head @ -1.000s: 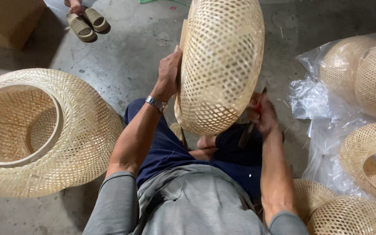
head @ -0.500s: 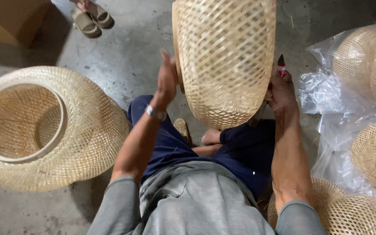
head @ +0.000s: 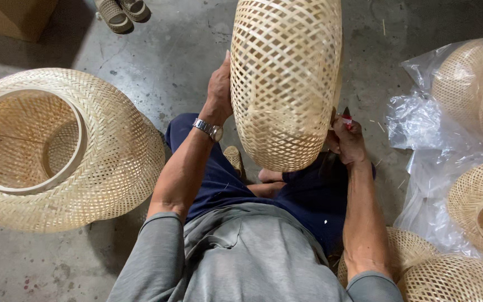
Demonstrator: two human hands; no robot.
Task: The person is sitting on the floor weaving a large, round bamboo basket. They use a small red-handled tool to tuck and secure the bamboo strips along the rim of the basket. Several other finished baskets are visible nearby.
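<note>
I hold a woven bamboo lampshade [head: 286, 78] upright in front of me, above my lap. My left hand [head: 219, 89] presses flat against its left side; a wristwatch [head: 208, 130] sits on that wrist. My right hand [head: 346, 140] is at the shade's lower right edge and grips a small tool with a red tip [head: 346, 116]. The hand partly hides the tool.
A large woven bamboo shade [head: 57, 148] lies on the concrete floor at left. More woven shades [head: 476, 89] rest on clear plastic sheeting [head: 420, 168] at right, others [head: 443, 274] by my right elbow. Sandals [head: 121, 11] and a cardboard box [head: 12, 17] are at the top left.
The shade has been lifted and turned more upright. My left hand slid up along its left side, and my right hand moved down to the lower right edge with the tool.
</note>
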